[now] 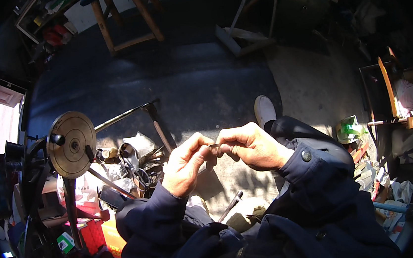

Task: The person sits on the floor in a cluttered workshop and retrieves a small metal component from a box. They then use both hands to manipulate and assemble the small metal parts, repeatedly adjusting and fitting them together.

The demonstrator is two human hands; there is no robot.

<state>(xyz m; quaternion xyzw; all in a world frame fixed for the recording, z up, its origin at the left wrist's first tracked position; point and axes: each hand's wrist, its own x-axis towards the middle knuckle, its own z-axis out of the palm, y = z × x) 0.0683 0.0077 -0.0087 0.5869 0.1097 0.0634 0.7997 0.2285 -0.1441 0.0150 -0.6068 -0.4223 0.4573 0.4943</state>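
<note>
My left hand and my right hand meet in bright sunlight in front of my body. Their thumbs and forefingers pinch a small, thin, brownish piece between them. It is too small and too covered by fingers for me to name its kind. Both hands are closed, with the fingertips nearly touching. Dark blue sleeves cover both forearms. Beneath the hands lies a sunlit patch of pale floor.
At left stands a hand-cranked machine with a round metal wheel. Tools and scraps are heaped beside it, near a red box. A wooden stool is at the back. A cluttered rack stands at right.
</note>
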